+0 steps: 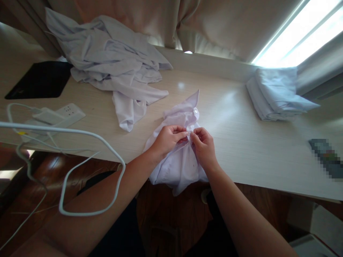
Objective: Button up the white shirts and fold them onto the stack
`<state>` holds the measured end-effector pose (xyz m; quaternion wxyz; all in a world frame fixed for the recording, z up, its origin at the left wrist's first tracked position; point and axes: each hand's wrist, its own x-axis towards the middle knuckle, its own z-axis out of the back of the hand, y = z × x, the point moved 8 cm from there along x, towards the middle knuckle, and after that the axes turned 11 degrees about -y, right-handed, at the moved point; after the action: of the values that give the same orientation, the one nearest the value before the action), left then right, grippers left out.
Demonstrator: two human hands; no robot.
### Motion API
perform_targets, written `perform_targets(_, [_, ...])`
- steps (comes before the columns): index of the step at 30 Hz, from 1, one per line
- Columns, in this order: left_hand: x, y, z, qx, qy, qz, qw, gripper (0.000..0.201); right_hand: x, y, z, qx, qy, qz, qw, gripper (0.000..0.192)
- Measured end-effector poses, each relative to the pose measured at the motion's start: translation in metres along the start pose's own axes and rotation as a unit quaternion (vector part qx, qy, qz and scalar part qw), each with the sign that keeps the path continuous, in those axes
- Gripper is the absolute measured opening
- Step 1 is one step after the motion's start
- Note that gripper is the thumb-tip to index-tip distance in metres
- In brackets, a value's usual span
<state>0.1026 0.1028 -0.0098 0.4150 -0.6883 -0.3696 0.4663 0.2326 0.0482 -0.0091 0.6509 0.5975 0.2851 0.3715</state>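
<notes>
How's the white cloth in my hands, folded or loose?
Loose: the white cloth lies rumpled and hangs over the edge of the table, pinched by the left hand and right hand.

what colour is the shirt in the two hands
The shirt is white, faintly lilac, as the head view shows.

White shirt (177,162): lies bunched on the table (235,153), hanging over the near edge.
Left hand (171,137): pinches the shirt.
Right hand (204,144): pinches it too, just beside, at 3 o'clock from the left hand.
Messy white cloth pile (107,53): 11 o'clock from the shirt.
Folded white stack (276,92): 2 o'clock.
Flat black thing (40,80): 10 o'clock.
Blurry dark thing (328,159): 3 o'clock.
</notes>
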Motion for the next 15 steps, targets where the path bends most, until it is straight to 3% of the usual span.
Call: perform_targets(15, [-0.0006, 0.0005, 0.0011, 0.001, 0.002, -0.009, 1.000, 0.022, -0.0023, 0.0005, -0.0022, -0.009, 0.003, 0.010, 1.000, 0.018])
